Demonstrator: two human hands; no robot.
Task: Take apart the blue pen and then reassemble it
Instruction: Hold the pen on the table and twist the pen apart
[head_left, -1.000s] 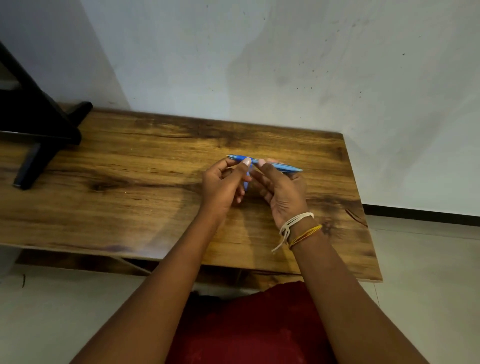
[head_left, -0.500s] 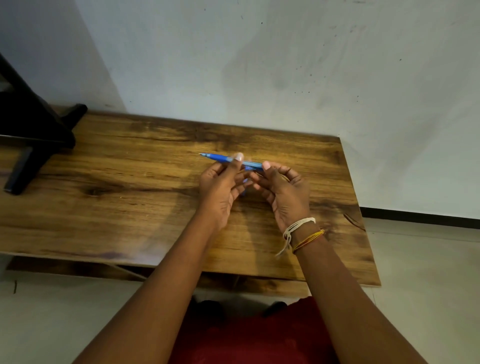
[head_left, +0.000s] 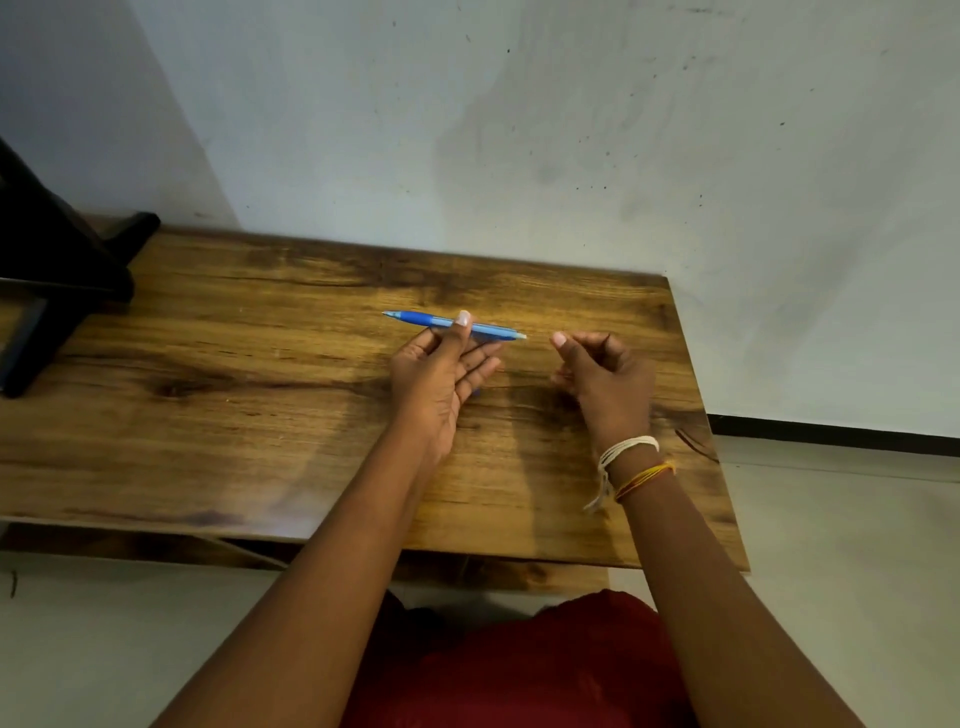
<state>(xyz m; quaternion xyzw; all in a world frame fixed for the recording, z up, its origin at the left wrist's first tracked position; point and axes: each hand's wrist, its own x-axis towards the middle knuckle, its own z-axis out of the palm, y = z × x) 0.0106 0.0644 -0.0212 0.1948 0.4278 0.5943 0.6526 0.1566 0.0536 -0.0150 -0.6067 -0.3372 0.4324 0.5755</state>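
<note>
Left hand (head_left: 441, 364) pinches the pen (head_left: 447, 323) across its fingertips, thumb on top; right hand (head_left: 605, 376) sits loosely curled just beside the pen's end, holding nothing visible.

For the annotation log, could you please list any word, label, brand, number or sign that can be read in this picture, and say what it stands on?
None can be read.
blue pen, held in the left hand: no print can be made out on its barrel; any marking is too small to tell.
wooden table: only grain, no lettering.
wall: only smudges and specks, no sign.
right hand with its thread bands: no text.
</note>
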